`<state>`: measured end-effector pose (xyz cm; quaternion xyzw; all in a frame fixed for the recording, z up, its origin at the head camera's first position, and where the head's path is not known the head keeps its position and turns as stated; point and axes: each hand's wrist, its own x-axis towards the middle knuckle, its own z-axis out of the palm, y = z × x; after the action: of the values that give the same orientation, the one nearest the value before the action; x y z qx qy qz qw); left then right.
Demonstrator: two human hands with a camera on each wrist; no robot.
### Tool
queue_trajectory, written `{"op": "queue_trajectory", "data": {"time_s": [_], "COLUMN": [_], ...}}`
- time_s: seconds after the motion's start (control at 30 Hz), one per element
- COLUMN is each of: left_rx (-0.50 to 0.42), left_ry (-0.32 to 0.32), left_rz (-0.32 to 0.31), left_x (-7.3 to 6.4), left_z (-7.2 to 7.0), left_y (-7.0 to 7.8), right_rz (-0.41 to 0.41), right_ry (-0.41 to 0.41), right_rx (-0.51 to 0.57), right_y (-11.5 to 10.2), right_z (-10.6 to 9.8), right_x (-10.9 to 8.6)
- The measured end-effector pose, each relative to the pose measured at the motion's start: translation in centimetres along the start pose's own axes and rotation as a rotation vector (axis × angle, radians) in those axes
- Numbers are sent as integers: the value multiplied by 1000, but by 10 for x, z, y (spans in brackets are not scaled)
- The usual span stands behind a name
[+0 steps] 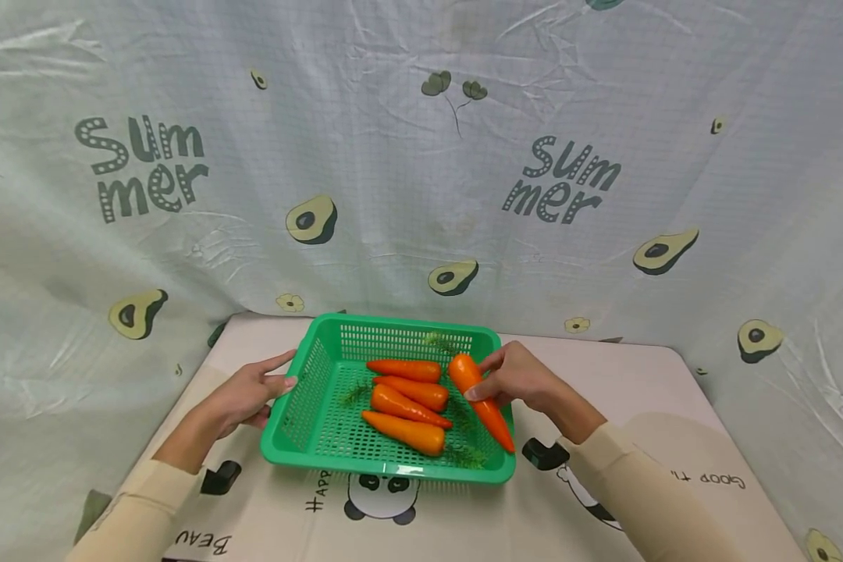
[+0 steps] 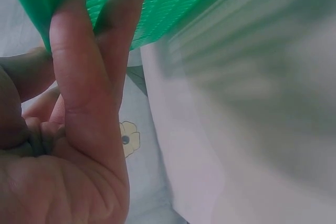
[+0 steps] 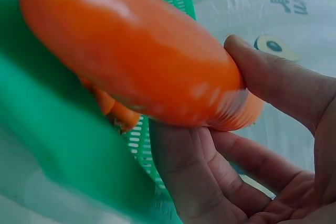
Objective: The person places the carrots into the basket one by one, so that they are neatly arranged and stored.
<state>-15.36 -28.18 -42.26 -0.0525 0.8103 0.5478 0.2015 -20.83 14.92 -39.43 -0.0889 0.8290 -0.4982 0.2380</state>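
Note:
A green plastic basket [image 1: 323, 437] with slotted walls sits at the middle of the head view. My left hand [image 1: 242, 396] holds its left side, thumb over the rim. In the left wrist view, two long fingers [image 2: 79, 77] of that hand reach against the basket's outside [image 2: 157, 9]. Over the basket's right end, my right hand [image 1: 523, 378] pinches an orange carrot [image 1: 492, 421] between thumb and fingers. This carrot [image 3: 142, 51] slants, its narrow tip toward the front right corner. Several other carrots [image 1: 403, 432] lie side by side inside the basket.
Feathery green tops [image 1: 356, 393] show on the basket floor. The table cover [image 1: 604, 367] is pale, printed with pandas and lettering. Behind and at both sides hangs a grey-white curtain [image 1: 393, 156] with avocado prints, close to the table's back edge.

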Motion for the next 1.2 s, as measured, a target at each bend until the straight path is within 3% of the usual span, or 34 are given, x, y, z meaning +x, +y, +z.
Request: {"op": "queue_trajectory", "data": {"time_s": [0.4, 0.9, 1.2], "left_rx": [10, -8, 15], "left_ry": [10, -3, 3], "left_rz": [2, 10, 24], "left_x": [0, -2, -3], "left_z": [0, 0, 0], "left_y": [1, 1, 0], "right_rz": [-28, -7, -56], "right_ry": [-104, -109, -138], "right_rx": [-9, -95, -150], "right_y": [-10, -24, -26], "right_z": [20, 46, 61], "right_x": [15, 28, 34]}}
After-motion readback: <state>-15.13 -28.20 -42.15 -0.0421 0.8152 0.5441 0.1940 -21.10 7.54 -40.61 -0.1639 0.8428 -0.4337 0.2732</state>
